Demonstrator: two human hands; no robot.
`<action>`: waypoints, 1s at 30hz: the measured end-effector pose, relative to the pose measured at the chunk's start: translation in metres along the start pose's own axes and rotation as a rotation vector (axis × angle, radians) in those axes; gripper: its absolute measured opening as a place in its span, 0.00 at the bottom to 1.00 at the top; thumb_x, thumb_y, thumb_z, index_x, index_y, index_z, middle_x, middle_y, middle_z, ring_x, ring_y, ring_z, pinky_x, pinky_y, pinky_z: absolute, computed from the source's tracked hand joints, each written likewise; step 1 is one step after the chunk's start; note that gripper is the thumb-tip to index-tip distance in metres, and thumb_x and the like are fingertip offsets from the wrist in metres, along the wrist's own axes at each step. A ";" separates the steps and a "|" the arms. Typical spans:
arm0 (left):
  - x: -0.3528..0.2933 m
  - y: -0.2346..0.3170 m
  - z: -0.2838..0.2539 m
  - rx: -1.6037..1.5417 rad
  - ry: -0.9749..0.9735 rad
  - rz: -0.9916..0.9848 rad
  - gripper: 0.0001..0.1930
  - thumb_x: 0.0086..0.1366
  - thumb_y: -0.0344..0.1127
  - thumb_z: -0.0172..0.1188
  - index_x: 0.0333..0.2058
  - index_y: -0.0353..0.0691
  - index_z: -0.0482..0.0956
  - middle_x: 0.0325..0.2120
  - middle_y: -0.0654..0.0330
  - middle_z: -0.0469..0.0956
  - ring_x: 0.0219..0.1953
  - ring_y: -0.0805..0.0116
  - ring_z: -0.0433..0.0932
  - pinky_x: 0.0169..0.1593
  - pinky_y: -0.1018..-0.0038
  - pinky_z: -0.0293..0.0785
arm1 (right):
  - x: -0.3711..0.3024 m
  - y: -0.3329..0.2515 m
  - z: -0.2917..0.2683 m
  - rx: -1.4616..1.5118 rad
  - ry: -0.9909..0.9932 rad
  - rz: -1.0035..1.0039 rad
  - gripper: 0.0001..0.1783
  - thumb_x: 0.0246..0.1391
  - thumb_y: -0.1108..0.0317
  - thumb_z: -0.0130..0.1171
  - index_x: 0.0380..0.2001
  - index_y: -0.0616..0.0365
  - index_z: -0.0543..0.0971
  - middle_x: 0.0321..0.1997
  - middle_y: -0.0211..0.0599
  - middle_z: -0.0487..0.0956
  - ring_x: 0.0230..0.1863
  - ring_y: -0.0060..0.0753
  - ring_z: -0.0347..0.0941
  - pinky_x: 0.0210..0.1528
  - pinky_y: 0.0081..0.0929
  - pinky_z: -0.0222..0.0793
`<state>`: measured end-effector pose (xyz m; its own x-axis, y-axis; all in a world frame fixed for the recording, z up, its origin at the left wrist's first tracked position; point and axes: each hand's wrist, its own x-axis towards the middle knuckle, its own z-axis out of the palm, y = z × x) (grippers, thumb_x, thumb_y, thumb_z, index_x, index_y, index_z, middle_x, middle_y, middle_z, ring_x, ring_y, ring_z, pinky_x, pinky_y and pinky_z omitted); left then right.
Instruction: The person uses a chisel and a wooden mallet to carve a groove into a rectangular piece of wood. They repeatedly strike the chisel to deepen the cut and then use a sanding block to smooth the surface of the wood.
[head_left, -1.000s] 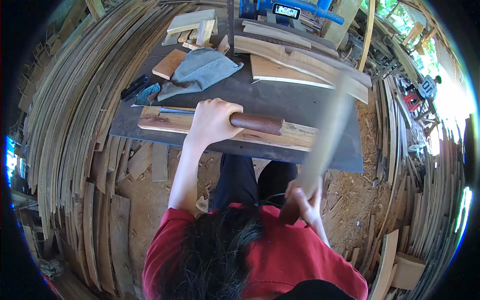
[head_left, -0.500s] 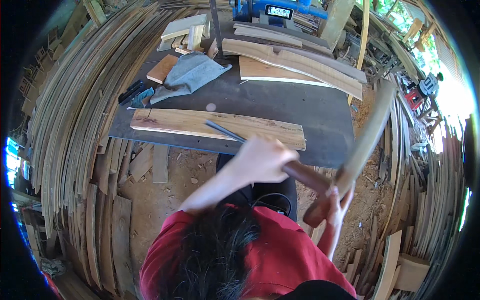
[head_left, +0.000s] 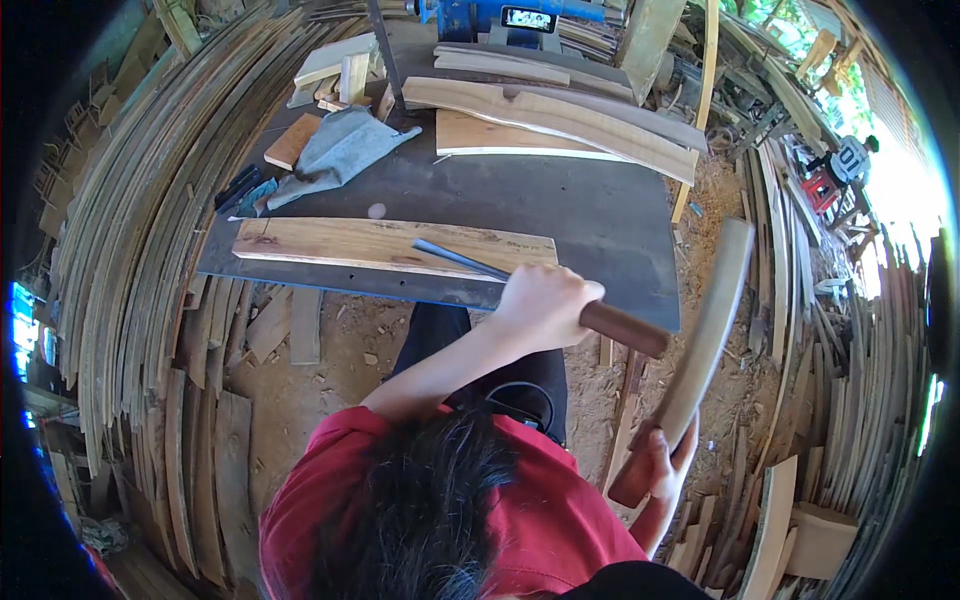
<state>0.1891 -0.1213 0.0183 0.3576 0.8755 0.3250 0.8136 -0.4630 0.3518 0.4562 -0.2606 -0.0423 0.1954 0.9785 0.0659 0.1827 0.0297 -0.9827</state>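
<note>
A dark bench (head_left: 600, 215) is set on a sawdust-strewn dirt floor (head_left: 300, 400). Curved wooden slats (head_left: 120, 260) are stacked along both sides. Bright daylight is let in at the right, where green foliage (head_left: 790, 15) is seen.

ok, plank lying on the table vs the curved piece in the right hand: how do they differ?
The plank on the table lies flat, untouched by either hand; the curved piece is held up off the table by the right hand. The plank looks straight-edged and wide; the curved piece is narrow and bowed. The plank is pale yellow-orange with bark-dark patches; the curved piece looks greyer. Both are bare, unpainted wood. The left hand grips a brown-handled tool between them.
</note>
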 end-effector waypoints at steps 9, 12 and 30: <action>-0.006 -0.015 -0.006 0.016 0.025 -0.053 0.07 0.46 0.41 0.63 0.25 0.51 0.80 0.18 0.58 0.78 0.25 0.56 0.81 0.28 0.62 0.75 | 0.008 0.004 0.034 0.250 -0.129 -0.066 0.36 0.52 0.52 0.62 0.55 0.61 0.61 0.31 0.43 0.75 0.25 0.34 0.74 0.27 0.31 0.72; -0.008 -0.035 -0.018 0.083 0.076 -0.117 0.07 0.44 0.42 0.64 0.26 0.54 0.81 0.17 0.58 0.77 0.24 0.56 0.80 0.28 0.62 0.74 | 0.006 0.003 0.036 0.105 -0.260 -0.061 0.44 0.50 0.59 0.65 0.63 0.61 0.53 0.32 0.39 0.74 0.27 0.29 0.72 0.28 0.29 0.71; -0.042 -0.095 -0.049 0.103 0.148 -0.232 0.09 0.41 0.40 0.67 0.25 0.53 0.81 0.18 0.61 0.78 0.26 0.57 0.80 0.30 0.62 0.74 | 0.017 -0.012 0.096 0.399 -0.015 -0.041 0.32 0.54 0.54 0.61 0.53 0.61 0.62 0.29 0.45 0.74 0.23 0.36 0.73 0.24 0.33 0.72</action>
<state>0.0747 -0.1204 0.0142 0.0923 0.9229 0.3739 0.9108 -0.2300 0.3430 0.3643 -0.2247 -0.0463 0.1814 0.9776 0.1066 -0.1992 0.1427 -0.9695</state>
